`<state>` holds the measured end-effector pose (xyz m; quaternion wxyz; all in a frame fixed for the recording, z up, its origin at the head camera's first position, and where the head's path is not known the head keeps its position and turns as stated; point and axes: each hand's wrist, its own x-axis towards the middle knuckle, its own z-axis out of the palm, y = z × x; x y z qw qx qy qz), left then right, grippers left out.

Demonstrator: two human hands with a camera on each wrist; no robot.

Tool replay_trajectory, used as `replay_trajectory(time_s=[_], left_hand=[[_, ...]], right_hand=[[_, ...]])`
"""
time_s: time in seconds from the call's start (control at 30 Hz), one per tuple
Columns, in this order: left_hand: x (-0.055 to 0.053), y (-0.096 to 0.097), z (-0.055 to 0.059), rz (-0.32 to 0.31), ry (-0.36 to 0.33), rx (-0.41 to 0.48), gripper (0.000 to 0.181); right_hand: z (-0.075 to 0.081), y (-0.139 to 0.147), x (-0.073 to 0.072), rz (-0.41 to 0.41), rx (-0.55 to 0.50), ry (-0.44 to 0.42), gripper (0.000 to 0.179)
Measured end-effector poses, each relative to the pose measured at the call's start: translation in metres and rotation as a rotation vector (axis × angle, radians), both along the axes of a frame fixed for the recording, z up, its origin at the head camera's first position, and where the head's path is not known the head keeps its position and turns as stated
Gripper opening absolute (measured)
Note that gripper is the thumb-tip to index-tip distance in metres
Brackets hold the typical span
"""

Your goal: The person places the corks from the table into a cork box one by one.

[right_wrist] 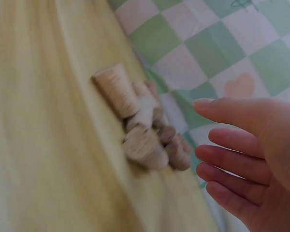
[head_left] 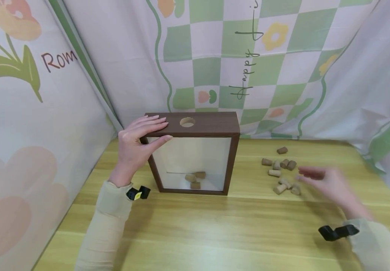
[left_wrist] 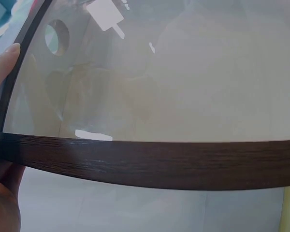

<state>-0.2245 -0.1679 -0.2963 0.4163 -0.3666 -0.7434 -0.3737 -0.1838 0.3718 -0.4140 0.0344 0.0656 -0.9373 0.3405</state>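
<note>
Because the box [head_left: 195,124] stands on its narrow edge, I rest my left hand [head_left: 133,142] on its ten o'clock corner, I think so that it does not tip. The fingers of this hand lie straight over the top and the thumb is spread apart along the front edge. They leave uncovered the round hole [head_left: 187,122], which is at three o'clock from my fingertips. Three corks [head_left: 195,185] lie inside, at six o'clock, behind the clear front.

The loose corks [head_left: 274,173] are on the table [head_left: 242,233] at about three o'clock from the box, probably put there to be near my right hand [head_left: 328,184]. This hand hovers between three and four o'clock of them, its fingers loosely extended, the thumb apart, and I see nothing pinched. It is blurred in the head view, so I cannot tell whether the fingertips touch a cork.

At twelve o'clock the checked curtain [head_left: 208,71] hangs close behind the box and would limit pushing it back. Another printed cloth [head_left: 11,124] closes the nine o'clock side. Between the loose corks and those inside stands the box's side wall.
</note>
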Motion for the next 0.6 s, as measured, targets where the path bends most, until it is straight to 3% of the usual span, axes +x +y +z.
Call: replay_trajectory(time_s=[0.2, 0.6], left_hand=[[-0.001, 0.000, 0.000, 0.000, -0.006, 0.006, 0.037], [0.000, 0.000, 0.000, 0.007, -0.005, -0.002, 0.037]], right_hand=[[-0.013, 0.003, 0.002, 0.012, 0.056, -0.017, 0.053], [-0.023, 0.005, 0.006, 0.025, 0.052, -0.058, 0.053]])
